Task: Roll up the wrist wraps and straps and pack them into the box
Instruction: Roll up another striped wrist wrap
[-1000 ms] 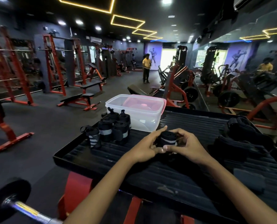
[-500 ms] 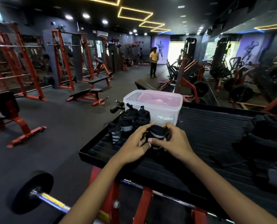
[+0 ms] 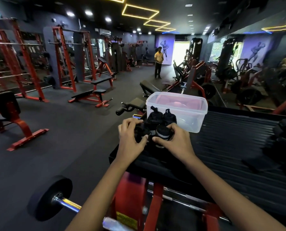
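Observation:
My right hand (image 3: 174,140) grips a rolled black wrap with a white stripe (image 3: 162,135) at the left end of the black ribbed platform (image 3: 230,130). My left hand (image 3: 130,135) is curled round another dark rolled wrap (image 3: 139,133) right beside it. Two more rolled black wraps (image 3: 160,117) stand just behind my hands, against the clear plastic box (image 3: 189,107), which is open at the top with something pink inside. Unrolled black straps (image 3: 284,130) lie in a heap at the platform's right side.
A barbell with a black plate (image 3: 50,197) sits low at the left on the red frame (image 3: 130,197). Red benches and racks (image 3: 90,95) fill the gym floor to the left. A person in a yellow shirt (image 3: 158,64) stands far back.
Both hands carried the striped roll left to the group of rolled wraps beside the box. My left hand let go of it and now grips a neighbouring roll. The camera view swung left.

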